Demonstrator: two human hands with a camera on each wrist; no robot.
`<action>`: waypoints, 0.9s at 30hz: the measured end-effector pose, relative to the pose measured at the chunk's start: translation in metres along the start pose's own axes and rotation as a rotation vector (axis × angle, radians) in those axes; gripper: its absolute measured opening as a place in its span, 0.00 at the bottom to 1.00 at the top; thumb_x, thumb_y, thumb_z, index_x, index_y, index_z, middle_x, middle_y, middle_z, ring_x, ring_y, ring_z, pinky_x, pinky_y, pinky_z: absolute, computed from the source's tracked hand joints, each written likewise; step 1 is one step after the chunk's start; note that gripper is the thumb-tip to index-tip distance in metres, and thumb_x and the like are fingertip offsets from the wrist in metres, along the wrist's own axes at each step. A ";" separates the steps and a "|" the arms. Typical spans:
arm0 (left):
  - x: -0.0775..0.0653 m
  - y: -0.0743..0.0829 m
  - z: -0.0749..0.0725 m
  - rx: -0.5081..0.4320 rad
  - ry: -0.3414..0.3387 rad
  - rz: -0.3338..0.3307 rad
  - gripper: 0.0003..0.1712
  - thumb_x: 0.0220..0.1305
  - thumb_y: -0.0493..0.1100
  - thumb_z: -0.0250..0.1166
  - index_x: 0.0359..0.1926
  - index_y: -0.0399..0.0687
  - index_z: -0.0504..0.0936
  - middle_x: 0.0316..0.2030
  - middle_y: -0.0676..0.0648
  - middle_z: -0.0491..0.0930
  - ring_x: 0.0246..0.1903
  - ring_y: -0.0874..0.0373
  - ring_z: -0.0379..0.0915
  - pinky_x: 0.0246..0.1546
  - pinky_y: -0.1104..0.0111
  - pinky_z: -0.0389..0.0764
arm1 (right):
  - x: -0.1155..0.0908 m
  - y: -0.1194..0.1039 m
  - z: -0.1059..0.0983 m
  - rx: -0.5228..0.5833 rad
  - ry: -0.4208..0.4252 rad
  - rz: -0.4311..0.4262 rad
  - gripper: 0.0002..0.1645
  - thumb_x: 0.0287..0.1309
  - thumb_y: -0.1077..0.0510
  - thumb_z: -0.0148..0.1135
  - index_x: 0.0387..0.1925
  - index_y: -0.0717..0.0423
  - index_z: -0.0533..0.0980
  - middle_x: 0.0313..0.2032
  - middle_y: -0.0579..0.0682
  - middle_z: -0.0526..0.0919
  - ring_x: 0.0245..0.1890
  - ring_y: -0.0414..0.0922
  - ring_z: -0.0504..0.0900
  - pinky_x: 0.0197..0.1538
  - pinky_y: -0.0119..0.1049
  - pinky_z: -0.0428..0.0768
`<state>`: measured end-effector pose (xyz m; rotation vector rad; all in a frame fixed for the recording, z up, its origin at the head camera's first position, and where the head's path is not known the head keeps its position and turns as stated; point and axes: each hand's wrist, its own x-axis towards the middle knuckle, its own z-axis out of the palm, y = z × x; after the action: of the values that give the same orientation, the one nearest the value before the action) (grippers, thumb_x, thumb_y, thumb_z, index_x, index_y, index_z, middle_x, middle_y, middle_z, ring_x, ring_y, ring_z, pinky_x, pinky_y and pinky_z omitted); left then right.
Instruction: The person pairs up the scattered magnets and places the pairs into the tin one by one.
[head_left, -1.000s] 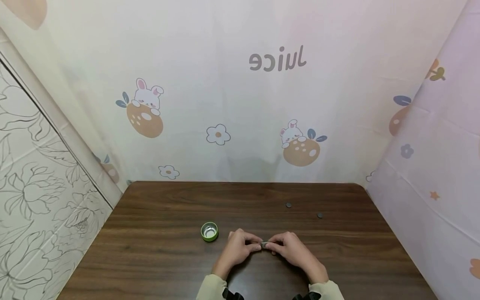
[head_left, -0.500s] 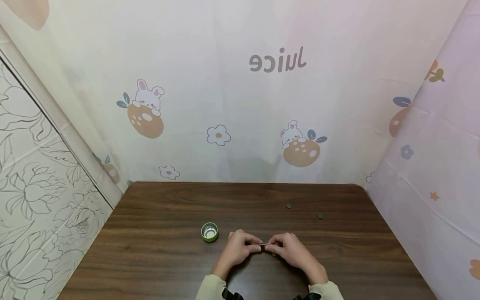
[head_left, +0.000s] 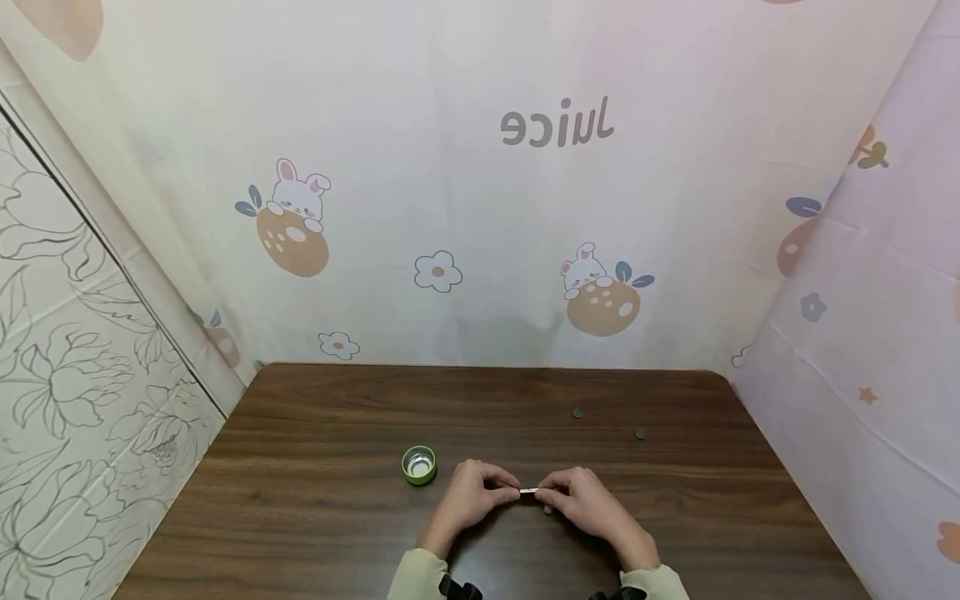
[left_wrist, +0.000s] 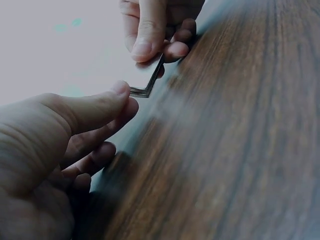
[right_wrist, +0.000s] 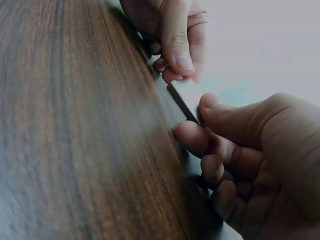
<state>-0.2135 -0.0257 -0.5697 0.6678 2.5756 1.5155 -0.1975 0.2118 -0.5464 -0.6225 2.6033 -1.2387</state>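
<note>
Between my two hands, near the table's front middle, is a small thin flat plate [head_left: 528,491]; its exact kind cannot be told. In the left wrist view the plate [left_wrist: 148,91] shows a dark, square-cornered edge that looks layered. Its dark edge [right_wrist: 182,101] also appears in the right wrist view, slanting between the fingertips. My left hand [head_left: 467,502] pinches one end with thumb and forefinger. The other end is pinched by my right hand [head_left: 588,504], whose remaining fingers are curled below. The fingertips cover parts of the plate.
Left of my hands stands a small round green tin [head_left: 418,465] with a silvery inside. Two small dark discs [head_left: 577,412] lie on the wooden table [head_left: 330,417], farther back and to the right. A printed curtain [head_left: 480,183] hangs behind the table.
The plate has been turned: a dark greenish face showed earlier, and now a thin bright strip does. My left hand has shifted slightly left. The tin and discs lie as before.
</note>
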 end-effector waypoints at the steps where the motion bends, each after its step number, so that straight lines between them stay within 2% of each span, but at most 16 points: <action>1: 0.000 0.000 0.000 -0.012 0.001 0.003 0.05 0.59 0.45 0.78 0.35 0.53 0.93 0.30 0.61 0.89 0.34 0.73 0.81 0.41 0.74 0.79 | 0.000 0.000 0.000 -0.006 0.003 -0.001 0.11 0.70 0.50 0.64 0.36 0.51 0.87 0.25 0.40 0.85 0.24 0.32 0.78 0.30 0.29 0.75; 12: -0.001 -0.002 -0.005 -0.075 0.000 0.025 0.10 0.60 0.44 0.77 0.42 0.48 0.92 0.34 0.57 0.89 0.32 0.72 0.80 0.36 0.75 0.80 | -0.001 -0.002 -0.002 -0.002 -0.016 0.008 0.12 0.71 0.48 0.63 0.37 0.49 0.87 0.23 0.40 0.84 0.22 0.32 0.77 0.29 0.29 0.74; 18: -0.003 0.005 -0.016 -0.121 0.014 0.017 0.16 0.61 0.48 0.77 0.47 0.46 0.90 0.37 0.52 0.90 0.33 0.68 0.81 0.36 0.73 0.81 | -0.003 -0.003 -0.002 0.024 -0.033 0.037 0.12 0.69 0.47 0.66 0.34 0.48 0.86 0.25 0.40 0.85 0.21 0.32 0.75 0.27 0.29 0.74; 21: -0.004 0.013 -0.026 -0.129 0.019 0.021 0.21 0.62 0.52 0.76 0.51 0.46 0.89 0.42 0.48 0.90 0.37 0.62 0.84 0.39 0.70 0.82 | -0.003 -0.003 -0.002 0.020 -0.043 0.041 0.11 0.68 0.49 0.66 0.32 0.48 0.85 0.26 0.40 0.84 0.22 0.32 0.75 0.28 0.30 0.74; 23: -0.005 0.019 -0.033 -0.130 0.031 0.030 0.21 0.62 0.54 0.75 0.52 0.50 0.88 0.45 0.46 0.89 0.41 0.55 0.85 0.43 0.66 0.84 | -0.003 -0.004 -0.002 0.013 -0.044 0.041 0.10 0.68 0.49 0.67 0.31 0.47 0.84 0.27 0.40 0.84 0.23 0.32 0.75 0.28 0.30 0.74; 27: -0.008 0.033 -0.050 -0.120 0.072 0.061 0.19 0.62 0.54 0.75 0.53 0.59 0.87 0.48 0.48 0.89 0.46 0.46 0.84 0.47 0.60 0.84 | -0.003 -0.004 -0.002 -0.005 -0.037 0.033 0.09 0.67 0.50 0.67 0.30 0.47 0.83 0.26 0.39 0.83 0.23 0.32 0.74 0.28 0.29 0.74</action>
<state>-0.2094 -0.0557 -0.5176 0.6966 2.5110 1.7274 -0.1946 0.2125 -0.5419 -0.5945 2.5767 -1.2002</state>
